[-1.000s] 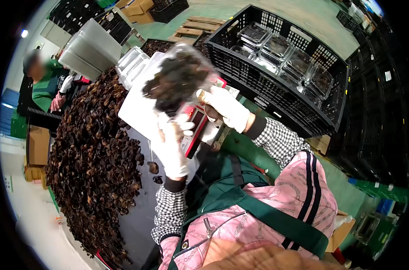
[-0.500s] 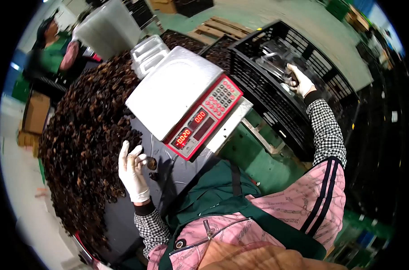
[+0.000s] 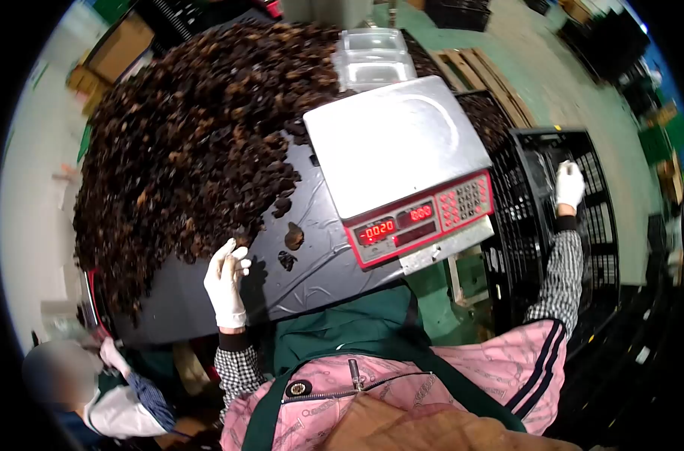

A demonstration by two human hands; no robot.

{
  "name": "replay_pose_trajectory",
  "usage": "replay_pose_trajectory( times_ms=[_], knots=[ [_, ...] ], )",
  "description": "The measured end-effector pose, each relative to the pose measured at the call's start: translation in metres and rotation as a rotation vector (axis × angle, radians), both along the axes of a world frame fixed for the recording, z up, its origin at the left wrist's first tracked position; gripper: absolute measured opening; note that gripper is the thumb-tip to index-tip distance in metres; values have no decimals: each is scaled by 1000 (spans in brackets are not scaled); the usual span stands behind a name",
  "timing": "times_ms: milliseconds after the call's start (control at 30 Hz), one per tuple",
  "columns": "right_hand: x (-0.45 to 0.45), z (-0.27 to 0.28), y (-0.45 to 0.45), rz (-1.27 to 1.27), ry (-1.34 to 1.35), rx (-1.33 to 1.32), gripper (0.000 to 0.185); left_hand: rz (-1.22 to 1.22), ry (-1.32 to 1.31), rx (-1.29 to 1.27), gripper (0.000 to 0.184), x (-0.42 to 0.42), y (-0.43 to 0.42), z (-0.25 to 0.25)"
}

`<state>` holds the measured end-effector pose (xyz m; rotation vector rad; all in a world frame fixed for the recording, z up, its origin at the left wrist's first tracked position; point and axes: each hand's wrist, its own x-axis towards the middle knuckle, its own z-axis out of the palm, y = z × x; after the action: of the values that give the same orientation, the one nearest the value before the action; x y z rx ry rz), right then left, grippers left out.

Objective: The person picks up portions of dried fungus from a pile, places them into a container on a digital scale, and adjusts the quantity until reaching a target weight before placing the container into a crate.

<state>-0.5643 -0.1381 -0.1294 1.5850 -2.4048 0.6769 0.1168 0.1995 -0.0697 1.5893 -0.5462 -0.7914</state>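
My left hand (image 3: pixel 227 286), in a white glove, hovers at the near edge of a big heap of dark brown, curled pieces like wood ear mushrooms (image 3: pixel 199 128). Its fingers are bent but apart, with nothing seen in them. Two loose pieces (image 3: pixel 294 237) lie on the grey tabletop (image 3: pixel 312 218) to its right. My right hand (image 3: pixel 569 186), also gloved, is over a black plastic crate (image 3: pixel 603 248). Its fingers are curled together; whatever they hold, if anything, is hidden. Clear plastic containers (image 3: pixel 539 169) lie in the crate beside it.
Between my hands stands a scale (image 3: pixel 398 143) with a bare metal pan and red display reading -0.020 and 0.00. Clear trays (image 3: pixel 376 64) are stacked behind it. A wooden pallet (image 3: pixel 481 83) lies on the floor. Another person (image 3: pixel 124 398) is at lower left.
The head view has turned left, so the scale and crate appear farther right. My right hand's fingers, earlier around clear containers, are now curled. My left hand remains at the heap's edge.
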Motion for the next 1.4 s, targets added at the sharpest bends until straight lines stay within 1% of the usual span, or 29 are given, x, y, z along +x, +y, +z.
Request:
replay_pose_trajectory(
  times_ms=[33, 67, 167, 267, 300, 367, 400, 433, 467, 500, 533, 567, 633, 667, 700, 733, 767, 833, 867, 967, 1000, 1033, 1100, 1167, 1200, 1233, 1300, 1333, 1400],
  knots=[
    [35, 33, -3, 153, -232, -169, 35, 12, -9, 6, 31, 3, -1, -5],
    [78, 56, -9, 342, -228, -395, 25, 10, -14, -9, 31, 2, -5, -3],
    [210, 118, -23, 716, -285, -320, 24, 42, -9, -14, 29, -13, -26, 6],
    [307, 101, -82, 1114, -241, -185, 25, -7, -70, -48, 30, -12, -30, 2],
    [335, 90, -104, 1133, -186, -50, 31, -6, -86, -29, 29, -11, -29, 1],
    [385, 79, -134, 1151, 90, 70, 41, 24, -110, 82, 22, -5, -20, -2],
    [401, 65, -159, 1168, 234, 156, 42, 6, -189, 84, 21, -9, -19, -6],
    [417, 62, -172, 1186, 204, 286, 42, -13, -268, 87, 19, -16, -19, -11],
    [427, 52, -186, 1218, 309, 325, 42, -35, -346, 91, 18, -22, -20, -15],
    [435, 32, -205, 1251, 403, 364, 42, -145, -723, 69, 19, -23, -18, -18],
    [437, -1, -251, 1224, 312, 501, 37, -239, -839, 31, 23, -29, -24, -22],
    [440, -12, -260, 1175, 135, 625, 31, -339, -954, -12, 28, -34, -29, -24],
    [447, -32, -276, 1012, -221, 816, 24, -410, -1062, 72, 41, -45, -45, -27],
    [457, 12, -224, 1080, 85, 731, 21, -451, -1018, 97, 50, -47, -50, -37],
    [464, 37, -194, 1131, 387, 632, 18, -477, -975, 83, 47, -50, -57, -36],
    [461, 35, -195, 1142, 346, 595, 11, -514, -989, 129, 44, -48, -60, -46],
    [460, 34, -195, 1135, 367, 566, 11, -551, -1005, 176, 41, -45, -61, -55],
    [455, 48, -186, 1113, 409, 505, 12, -447, -985, 108, 37, -41, -65, -42],
    [452, 51, -182, 1154, 440, 440, 22, -399, -974, 76, 36, -40, -66, -33],
    [450, 55, -180, 1085, 441, 384, 27, -258, -1135, -4, 31, -35, -87, -27],
    [448, 58, -187, 1063, 492, 421, 33, -274, -1162, -3, 30, -33, -96, -32],
    [443, 67, -184, 1069, 430, 403, 32, -290, -1186, -4, 30, -30, -103, -38],
    [426, 82, -178, 1095, 466, 141, 31, -334, -1219, 15, 29, -25, -109, -48],
    [414, 118, -138, 1026, 465, 57, 28, -391, -1210, 50, 29, -24, -111, -62],
    [404, 129, -116, 1036, 420, 14, 26, -360, -1191, -25, 30, -20, -111, -65],
    [391, 137, -91, 1142, 326, -112, 22, -328, -1130, -84, 30, -18, -107, -59],
    [368, 146, -42, 1236, 299, -115, 15, -254, -1015, -151, 27, -10, -104, -64],
    [369, 151, -7, 1302, 248, -193, 9, -234, -946, -141, 25, -6, -102, -55],
    [355, 142, 39, 1342, 352, -150, 16, -177, -767, -141, 26, -7, -99, -47]
  ],
)
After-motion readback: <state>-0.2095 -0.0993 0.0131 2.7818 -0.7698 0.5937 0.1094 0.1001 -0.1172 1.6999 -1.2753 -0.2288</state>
